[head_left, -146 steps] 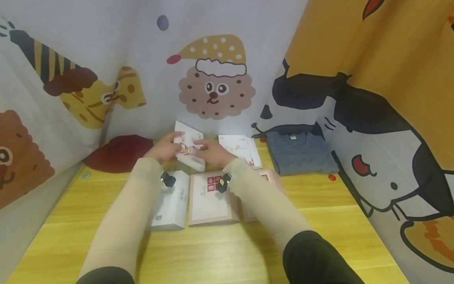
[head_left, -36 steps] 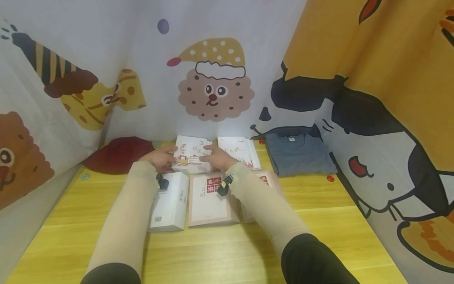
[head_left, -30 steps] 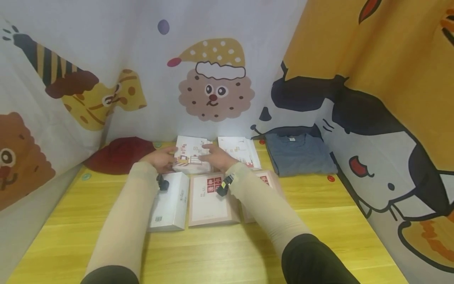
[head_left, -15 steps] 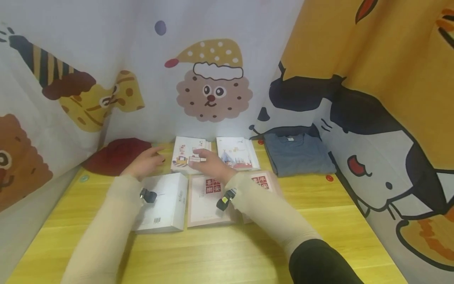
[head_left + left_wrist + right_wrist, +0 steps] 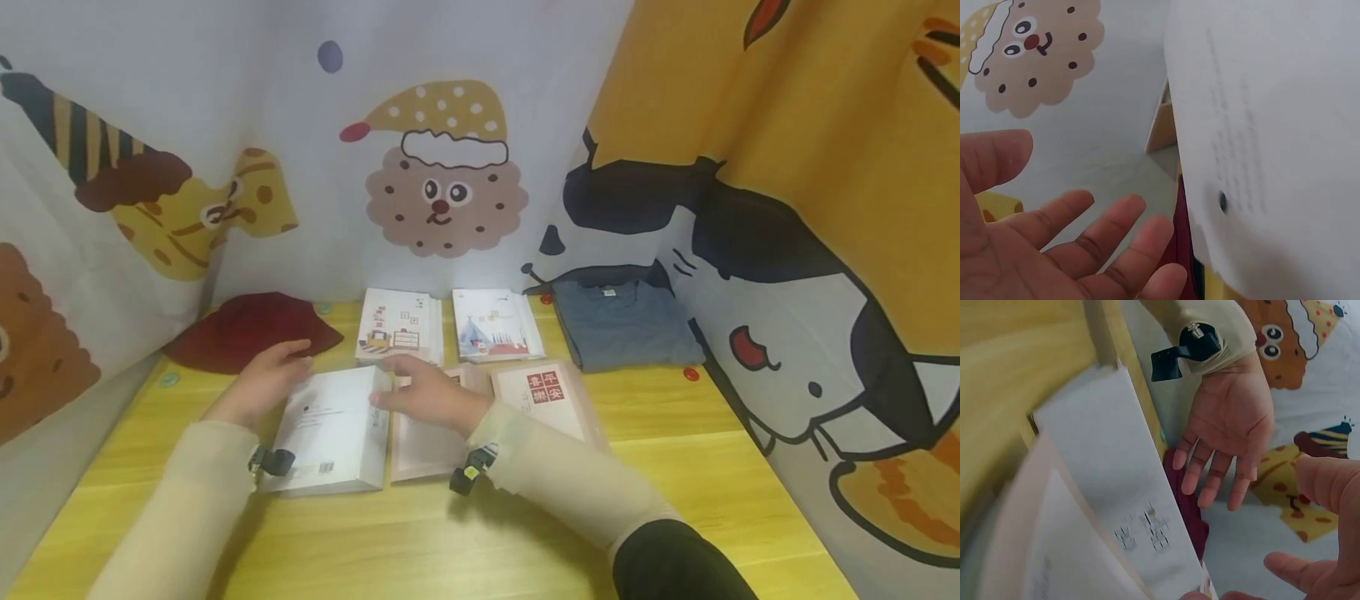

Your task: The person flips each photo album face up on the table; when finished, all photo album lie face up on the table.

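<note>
A thick white book or box [image 5: 326, 433], barcode uppermost, lies at the near left of the table. At its far left corner my left hand [image 5: 262, 383] hovers, its fingers spread and holding nothing in the left wrist view. My right hand [image 5: 435, 396] reaches over from the right, fingertips at the white item's right edge; whether they touch it is unclear. Under this hand lies a pink-bordered book or box [image 5: 423, 452], partly hidden. Behind stand two stacks of thin white booklets, the left stack [image 5: 397, 321] with a room picture and the right stack [image 5: 491, 325] with a tent picture.
A dark red hat [image 5: 251, 329] lies at the back left, a folded grey-blue shirt [image 5: 626, 329] at the back right. Another pink-bordered item with red characters [image 5: 546, 386] is right of the hands. Printed curtains [image 5: 450, 50] enclose the yellow wooden table [image 5: 390, 550].
The left booklet stack, earlier held tilted in both hands, was set down flat and let go. Both hands then moved left and nearer, to the white book or box.
</note>
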{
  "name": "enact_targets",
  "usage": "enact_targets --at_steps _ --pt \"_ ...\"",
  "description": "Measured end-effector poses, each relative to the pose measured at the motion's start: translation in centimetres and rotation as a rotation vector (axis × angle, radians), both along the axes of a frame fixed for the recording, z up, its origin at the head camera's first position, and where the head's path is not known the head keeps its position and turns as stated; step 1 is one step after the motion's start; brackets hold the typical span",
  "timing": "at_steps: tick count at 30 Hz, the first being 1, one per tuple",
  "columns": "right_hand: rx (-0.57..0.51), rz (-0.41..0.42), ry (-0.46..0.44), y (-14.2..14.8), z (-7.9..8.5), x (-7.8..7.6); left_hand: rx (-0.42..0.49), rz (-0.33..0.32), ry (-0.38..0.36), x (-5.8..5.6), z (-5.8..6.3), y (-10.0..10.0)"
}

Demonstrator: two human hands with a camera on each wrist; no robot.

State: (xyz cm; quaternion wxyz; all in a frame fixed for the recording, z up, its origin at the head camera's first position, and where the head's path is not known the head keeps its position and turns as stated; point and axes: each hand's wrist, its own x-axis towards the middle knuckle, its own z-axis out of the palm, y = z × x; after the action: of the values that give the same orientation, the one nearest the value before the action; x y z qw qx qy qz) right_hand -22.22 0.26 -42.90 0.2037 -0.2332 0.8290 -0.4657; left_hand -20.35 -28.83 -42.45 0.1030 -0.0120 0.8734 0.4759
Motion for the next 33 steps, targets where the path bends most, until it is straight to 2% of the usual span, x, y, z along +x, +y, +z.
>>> enact_targets --at_steps 5,9,16,21,24,28,30,33 --pt "0.044 0.022 0.009 -0.6 -0.3 1.3 -0.015 0.007 0.011 1.9 -0.6 -1.1" --pt "0.054 0.051 -0.005 -0.9 -0.5 2.0 -0.067 0.019 0.016 3.2 -0.7 -1.7" --pt "0.091 0.037 -0.024 -1.5 -0.8 3.1 -0.094 0.016 -0.024 5.0 -1.4 -2.8" --pt "0.097 0.038 -0.014 -1.7 -1.0 3.4 -0.09 -0.009 -0.038 5.5 -1.6 -3.3" --pt "0.105 0.039 0.0 -1.7 -0.9 3.5 -0.066 -0.029 -0.061 5.6 -1.8 -3.3" --pt "0.107 0.041 0.002 -1.9 -0.8 3.5 -0.08 -0.056 -0.057 5.5 -2.2 -3.2" --pt "0.112 0.04 0.003 -2.0 -0.8 3.6 -0.09 -0.067 -0.07 5.6 -2.4 -3.0" --pt "0.121 0.035 0.004 -2.2 -0.9 3.5 -0.049 -0.079 -0.125 5.5 -2.5 -2.7"
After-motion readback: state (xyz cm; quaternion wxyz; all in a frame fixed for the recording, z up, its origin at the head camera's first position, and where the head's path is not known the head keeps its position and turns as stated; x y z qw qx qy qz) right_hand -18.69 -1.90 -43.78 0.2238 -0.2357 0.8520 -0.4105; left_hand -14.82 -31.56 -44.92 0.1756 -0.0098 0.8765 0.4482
